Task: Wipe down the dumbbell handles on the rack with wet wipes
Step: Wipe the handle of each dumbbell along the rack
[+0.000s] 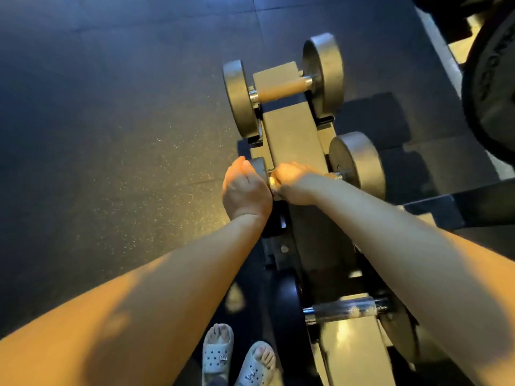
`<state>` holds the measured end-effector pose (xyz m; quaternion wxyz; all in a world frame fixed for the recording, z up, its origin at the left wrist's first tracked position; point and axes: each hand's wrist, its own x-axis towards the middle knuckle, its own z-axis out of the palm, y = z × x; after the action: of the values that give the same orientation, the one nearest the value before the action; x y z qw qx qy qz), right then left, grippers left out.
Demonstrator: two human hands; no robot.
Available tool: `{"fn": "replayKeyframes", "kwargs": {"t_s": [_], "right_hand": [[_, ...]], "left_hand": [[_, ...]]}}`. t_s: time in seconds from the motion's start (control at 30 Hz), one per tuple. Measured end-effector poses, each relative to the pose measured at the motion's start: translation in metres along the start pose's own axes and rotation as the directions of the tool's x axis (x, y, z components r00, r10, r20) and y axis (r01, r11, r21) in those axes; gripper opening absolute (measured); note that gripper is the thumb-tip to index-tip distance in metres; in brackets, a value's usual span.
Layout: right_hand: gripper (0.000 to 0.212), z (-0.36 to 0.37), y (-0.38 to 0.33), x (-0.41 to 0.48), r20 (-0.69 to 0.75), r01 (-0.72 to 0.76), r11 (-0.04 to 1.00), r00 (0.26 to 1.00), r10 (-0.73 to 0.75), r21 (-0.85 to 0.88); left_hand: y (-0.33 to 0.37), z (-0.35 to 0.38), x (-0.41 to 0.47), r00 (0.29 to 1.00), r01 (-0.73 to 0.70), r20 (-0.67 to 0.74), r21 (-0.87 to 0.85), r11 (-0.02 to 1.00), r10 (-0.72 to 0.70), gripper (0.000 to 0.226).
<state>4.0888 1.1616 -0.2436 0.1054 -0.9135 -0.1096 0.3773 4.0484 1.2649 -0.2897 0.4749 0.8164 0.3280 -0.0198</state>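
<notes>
Okay, halfway down the rack (pixel 289 129), I'm cupping the middle dumbbell (pixel 359 162) by its end with my left hand (pixel 245 188), clenching my right hand (pixel 295 185) round its handle (pixel 338 176), wipe unseen, top handle (pixel 281 90) and bottom handle (pixel 345 309) probably yet to do.

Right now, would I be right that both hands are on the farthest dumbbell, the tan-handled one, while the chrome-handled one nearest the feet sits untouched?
Not quite: the head view shows both hands on the middle dumbbell, left hand on its end weight, right hand around its handle. The tan-handled dumbbell lies untouched beyond them, as does the chrome-handled one.
</notes>
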Motion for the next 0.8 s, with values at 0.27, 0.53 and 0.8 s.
{"fn": "replayKeyframes", "kwargs": {"t_s": [0.27, 0.53, 0.8], "right_hand": [[0.030, -0.014, 0.003, 0.055, 0.400, -0.228, 0.944, 0.909, 0.118, 0.239], [0.023, 0.054, 0.024, -0.011, -0.388, 0.166, 0.952, 0.884, -0.260, -0.258], [0.022, 0.099, 0.048, -0.027, -0.655, 0.218, 0.899, 0.623, -0.428, -0.380]], "left_hand": [[0.004, -0.002, -0.003, 0.996, 0.018, 0.090, 0.105, 0.994, -0.028, 0.046], [0.008, -0.001, -0.002, 0.999, 0.002, 0.032, 0.184, 0.983, -0.008, 0.032], [0.011, -0.005, -0.010, 0.995, -0.081, -0.039, 0.142, 0.987, 0.087, 0.043]]}}
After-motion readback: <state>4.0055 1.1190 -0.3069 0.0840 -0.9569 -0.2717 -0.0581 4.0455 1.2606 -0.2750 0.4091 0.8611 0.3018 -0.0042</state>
